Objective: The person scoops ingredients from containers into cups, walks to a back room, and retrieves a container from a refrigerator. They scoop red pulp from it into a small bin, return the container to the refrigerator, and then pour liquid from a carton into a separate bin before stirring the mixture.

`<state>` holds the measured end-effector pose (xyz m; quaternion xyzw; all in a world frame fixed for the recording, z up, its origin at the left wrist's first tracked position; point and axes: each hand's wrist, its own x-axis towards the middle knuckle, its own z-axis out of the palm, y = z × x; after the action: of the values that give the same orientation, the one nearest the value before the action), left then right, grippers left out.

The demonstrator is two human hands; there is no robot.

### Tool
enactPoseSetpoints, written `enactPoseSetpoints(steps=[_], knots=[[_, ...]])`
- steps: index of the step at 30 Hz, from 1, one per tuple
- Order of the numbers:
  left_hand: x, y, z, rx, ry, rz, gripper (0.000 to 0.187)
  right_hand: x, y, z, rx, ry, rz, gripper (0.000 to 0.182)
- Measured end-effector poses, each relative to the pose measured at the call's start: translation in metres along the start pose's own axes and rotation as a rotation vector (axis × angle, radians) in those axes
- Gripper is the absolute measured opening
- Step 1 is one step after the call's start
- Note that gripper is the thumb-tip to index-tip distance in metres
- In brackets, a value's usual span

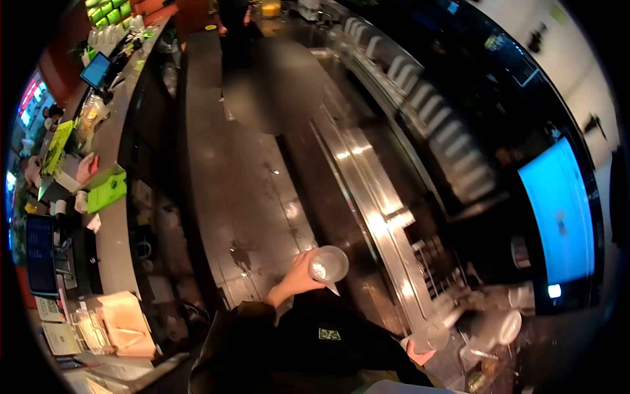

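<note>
My left hand (297,276) is wrapped round a translucent cup (330,265), held out over the floor in front of my dark apron. Looking down into the cup, I see something whitish and shiny near its inner side; I cannot make out what. At the lower right, my right hand (419,356) has its fingers closed round another clear cup (432,335), beside the steel counter (383,226). Part of that hand is hidden by the cup. Close to it lies a blurred cluster of pale containers (489,328).
A row of pale stacked containers (446,131) lines the right counter, near a bright blue screen (561,213). On the left counter (118,230) are a green board (107,192), a monitor (41,255) and a tan box (126,322). Another person (233,20) stands at the far end.
</note>
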<state>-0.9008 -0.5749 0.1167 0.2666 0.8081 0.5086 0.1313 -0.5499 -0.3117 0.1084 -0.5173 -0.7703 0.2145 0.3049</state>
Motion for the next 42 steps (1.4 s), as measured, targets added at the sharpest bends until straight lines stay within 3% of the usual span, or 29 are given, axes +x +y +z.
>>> enactPoseSetpoints(steps=[3, 5, 7, 8, 9, 11, 17, 19, 21, 23, 25, 26, 27, 30, 33, 35, 38, 39, 40, 41, 42], knots=[[0.065, -0.072, -0.118, 0.087, 0.169, -0.062, 0.084, 0.018, -0.123, 0.141, 0.148, -0.166, -0.030, 0.087], [0.111, -0.106, -0.198, 0.154, 0.270, -0.063, 0.083, 0.036, -0.222, 0.246, 0.355, -0.204, -0.165, 0.087], [0.153, -0.144, -0.279, 0.294, 0.355, -0.095, 0.083, 0.074, -0.287, 0.368, 0.298, -0.194, -0.458, 0.086], [0.174, -0.157, -0.318, 0.318, 0.409, -0.117, 0.082, 0.078, -0.330, 0.410, 0.303, -0.260, -0.455, 0.086], [0.198, -0.174, -0.358, 0.341, 0.469, -0.131, 0.082, 0.087, -0.395, 0.457, 0.313, -0.321, -0.459, 0.087], [0.239, -0.198, -0.436, 0.346, 0.584, -0.110, 0.082, 0.090, -0.557, 0.504, 0.678, -0.594, -0.284, 0.087], [0.391, -0.317, -0.635, 0.171, 0.826, -0.157, 0.072, 0.108, -0.838, 0.758, 0.696, -0.604, -0.680, 0.073], [0.456, -0.369, -0.695, 0.098, 0.823, -0.163, 0.074, 0.099, -0.923, 0.822, 0.796, -0.585, -0.542, 0.068], [0.536, -0.405, -0.761, 0.292, 0.766, -0.142, 0.076, 0.104, -0.988, 0.889, 0.929, -0.730, -0.375, 0.070], [0.621, -0.434, -0.811, 0.350, 0.710, -0.125, 0.079, 0.112, -1.035, 0.965, 0.984, -0.629, -0.359, 0.089], [0.725, -0.434, -0.859, 0.316, 0.609, -0.096, 0.079, 0.132, -1.096, 1.010, 1.106, -0.663, -0.263, 0.092], [0.776, -0.441, -0.876, 0.321, 0.614, -0.037, 0.079, 0.146, -1.123, 1.019, 0.983, -0.628, -0.235, 0.078], [0.828, -0.453, -0.889, 0.324, 0.621, 0.024, 0.078, 0.163, -1.140, 1.047, 0.819, -0.541, -0.323, 0.080], [0.991, -0.495, -0.913, 0.027, 0.544, 0.076, 0.078, 0.211, -1.205, 1.121, 0.758, -0.326, -0.432, 0.082], [1.144, -0.522, -0.914, -0.226, 0.512, 0.190, 0.081, 0.266, -1.265, 1.207, 0.706, -0.407, -0.334, 0.085], [1.239, -0.551, -0.910, -0.227, 0.555, 0.293, 0.087, 0.307, -1.309, 1.273, 0.662, -0.495, -0.267, 0.087], [1.359, -0.587, -0.898, -0.370, 0.581, 0.235, 0.086, 0.370, -1.376, 1.366, 0.731, -0.597, -0.248, 0.087], [1.392, -0.597, -0.897, -0.383, 0.583, 0.229, 0.086, 0.387, -1.398, 1.398, 0.733, -0.541, -0.251, 0.083], [1.418, -0.601, -0.900, -0.210, 0.592, 0.184, 0.084, 0.401, -1.418, 1.425, 0.727, -0.490, -0.253, 0.079], [1.443, -0.606, -0.902, -0.291, 0.529, 0.051, 0.082, 0.415, -1.435, 1.450, 0.714, -0.441, -0.258, 0.076], [1.463, -0.604, -0.906, -0.261, 0.502, 0.065, 0.082, 0.427, -1.455, 1.467, 0.730, -0.520, -0.166, 0.074]])
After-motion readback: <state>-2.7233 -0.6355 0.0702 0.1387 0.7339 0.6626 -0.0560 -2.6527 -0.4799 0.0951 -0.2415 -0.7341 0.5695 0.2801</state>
